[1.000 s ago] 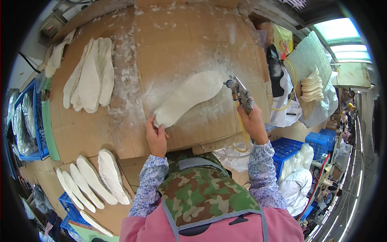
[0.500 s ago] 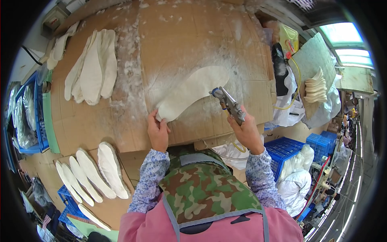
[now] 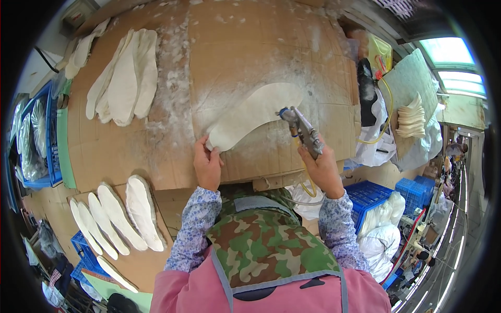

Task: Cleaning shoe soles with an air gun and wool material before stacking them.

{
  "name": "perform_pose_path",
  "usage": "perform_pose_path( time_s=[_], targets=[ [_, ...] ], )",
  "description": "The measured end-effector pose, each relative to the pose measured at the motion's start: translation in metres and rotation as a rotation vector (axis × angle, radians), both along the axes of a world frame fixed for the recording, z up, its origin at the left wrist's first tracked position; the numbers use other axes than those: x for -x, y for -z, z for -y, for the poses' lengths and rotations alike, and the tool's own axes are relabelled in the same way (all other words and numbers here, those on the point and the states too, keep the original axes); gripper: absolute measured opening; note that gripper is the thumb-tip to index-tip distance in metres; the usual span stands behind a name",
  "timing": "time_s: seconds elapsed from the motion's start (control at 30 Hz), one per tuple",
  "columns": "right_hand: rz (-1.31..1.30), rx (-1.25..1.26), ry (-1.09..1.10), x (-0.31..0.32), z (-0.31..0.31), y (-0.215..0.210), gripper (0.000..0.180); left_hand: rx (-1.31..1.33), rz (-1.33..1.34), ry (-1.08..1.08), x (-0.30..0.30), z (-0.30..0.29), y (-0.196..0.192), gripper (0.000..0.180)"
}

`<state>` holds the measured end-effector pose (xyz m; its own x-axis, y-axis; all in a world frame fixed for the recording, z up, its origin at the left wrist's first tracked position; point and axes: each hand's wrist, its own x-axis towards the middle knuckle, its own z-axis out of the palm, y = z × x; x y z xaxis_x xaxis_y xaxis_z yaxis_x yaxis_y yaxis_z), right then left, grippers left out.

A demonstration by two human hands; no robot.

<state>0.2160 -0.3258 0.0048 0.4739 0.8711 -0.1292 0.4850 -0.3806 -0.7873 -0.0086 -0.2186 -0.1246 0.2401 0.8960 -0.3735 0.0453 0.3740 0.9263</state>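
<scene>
A large cream insole (image 3: 250, 116) lies slantwise on the cardboard-covered table (image 3: 245, 57). My left hand (image 3: 208, 163) pinches its near left end between thumb and fingers. In my right hand (image 3: 322, 168) is a metal spray gun (image 3: 303, 131), its handle wrapped by my fingers and its nozzle close to the insole's right part. A yellow hose (image 3: 308, 182) runs down from the gun. White residue is spread over the cardboard round the insole.
Stacked insoles (image 3: 124, 78) lie at the far left, and several more (image 3: 112, 216) rest on a lower board at the near left. To the right are a small insole pile (image 3: 412, 117) and a blue crate (image 3: 365, 201). Another blue crate (image 3: 52, 141) with plastic-wrapped goods stands at the left edge.
The view has shifted slightly. The spray gun's nozzle sits a little farther right along the insole's edge; both hands keep their grip.
</scene>
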Motion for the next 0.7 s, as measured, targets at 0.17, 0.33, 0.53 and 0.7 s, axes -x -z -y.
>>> perform_pose_path(
  time_s=[0.17,0.33,0.53,0.7],
  targets=[
    [-0.031,0.083,-0.048,0.001,-0.002,-0.002,0.020,-0.002,-0.019,-0.008,0.001,-0.001,0.002,0.034],
    [-0.179,0.181,-0.143,0.030,-0.006,-0.018,0.022,0.009,-0.083,-0.040,0.000,-0.002,0.006,0.033],
    [-0.209,0.206,-0.259,0.051,-0.003,-0.017,0.025,-0.105,-0.191,-0.052,-0.004,-0.001,0.015,0.035],
    [-0.205,0.219,-0.325,0.060,-0.006,-0.024,0.026,-0.156,-0.261,-0.026,0.001,-0.002,0.023,0.035]
  ],
)
